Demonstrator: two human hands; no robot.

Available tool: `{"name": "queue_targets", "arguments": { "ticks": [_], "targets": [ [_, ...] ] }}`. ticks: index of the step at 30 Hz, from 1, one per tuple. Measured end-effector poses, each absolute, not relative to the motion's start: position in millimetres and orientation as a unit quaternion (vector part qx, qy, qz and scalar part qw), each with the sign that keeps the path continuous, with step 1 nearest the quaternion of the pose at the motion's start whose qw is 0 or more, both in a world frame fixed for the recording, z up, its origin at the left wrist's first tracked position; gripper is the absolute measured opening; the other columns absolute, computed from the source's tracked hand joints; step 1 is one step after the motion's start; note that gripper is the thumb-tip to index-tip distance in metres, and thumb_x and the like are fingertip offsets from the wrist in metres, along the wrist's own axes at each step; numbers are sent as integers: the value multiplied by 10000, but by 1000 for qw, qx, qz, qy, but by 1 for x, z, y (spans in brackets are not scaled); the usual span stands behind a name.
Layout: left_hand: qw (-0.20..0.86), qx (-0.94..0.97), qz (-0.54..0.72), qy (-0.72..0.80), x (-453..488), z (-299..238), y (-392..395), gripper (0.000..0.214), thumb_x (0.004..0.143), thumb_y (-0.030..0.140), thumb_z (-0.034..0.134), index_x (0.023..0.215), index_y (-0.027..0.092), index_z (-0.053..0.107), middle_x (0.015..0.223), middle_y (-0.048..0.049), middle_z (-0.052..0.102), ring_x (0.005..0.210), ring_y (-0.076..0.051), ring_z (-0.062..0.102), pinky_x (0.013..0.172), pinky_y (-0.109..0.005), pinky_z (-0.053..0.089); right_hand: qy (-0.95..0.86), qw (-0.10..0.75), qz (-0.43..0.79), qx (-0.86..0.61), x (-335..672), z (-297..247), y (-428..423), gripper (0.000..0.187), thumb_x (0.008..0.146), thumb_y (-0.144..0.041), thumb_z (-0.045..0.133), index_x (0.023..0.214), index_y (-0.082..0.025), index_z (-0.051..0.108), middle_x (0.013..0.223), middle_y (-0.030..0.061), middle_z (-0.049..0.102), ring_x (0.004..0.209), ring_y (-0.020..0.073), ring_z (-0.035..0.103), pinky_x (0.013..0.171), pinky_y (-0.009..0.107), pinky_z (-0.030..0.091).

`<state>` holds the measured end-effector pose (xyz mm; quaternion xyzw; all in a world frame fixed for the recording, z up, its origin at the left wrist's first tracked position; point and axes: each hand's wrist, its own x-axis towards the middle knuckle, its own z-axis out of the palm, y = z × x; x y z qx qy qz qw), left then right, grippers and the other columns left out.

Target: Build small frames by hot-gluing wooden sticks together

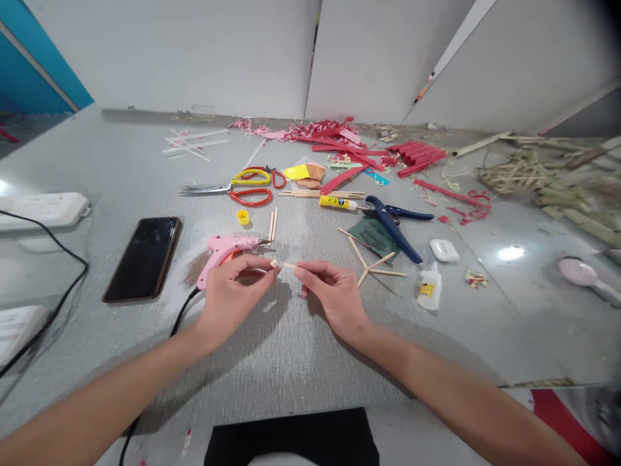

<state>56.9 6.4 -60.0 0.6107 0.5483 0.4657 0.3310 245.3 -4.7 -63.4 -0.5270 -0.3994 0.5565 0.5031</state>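
Precision dictates pinching: left hand point(233, 286) clamps a nub point(275, 264), seemingly wood, right hand point(336, 291) a stick point(290, 265); glue gun point(219, 248) handy at nine o'clock.

Over the worktop point(286, 382), I see the left hand point(233, 294) pinching a small pale piece point(275, 264), near a thin stick point(290, 265) in the right hand point(337, 294); a pink glue gun point(216, 249) lies beside the left.

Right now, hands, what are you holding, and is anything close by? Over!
Left hand: pinching small pale piece. Right hand: pinching thin stick, tip toward that piece. Pink glue gun lies close, partly hidden behind left hand.
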Motion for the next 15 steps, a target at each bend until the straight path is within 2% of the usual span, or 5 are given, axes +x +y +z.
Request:
{"name": "queue_targets", "arguments": {
  "ticks": [5,15],
  "targets": [
    [326,610,465,553,56,-61,8,101,824,311,823,877,224,818,865,-25,832,713,-185,786,666,-283,684,-404,498,551,-535,245,-63,-5,248,735,-444,893,883,-249,855,633,-5,676,569,123,562,507,264,425],
    [327,626,461,537,57,-58,7,75,828,290,806,859,223,816,850,-23,822,753,-184,773,698,-291,672,-416,507,542,-526,244,-65,-5,222,735,-432,898,861,-256,853,804,33,776,673,147,627,624,298,506]
  ]
}}
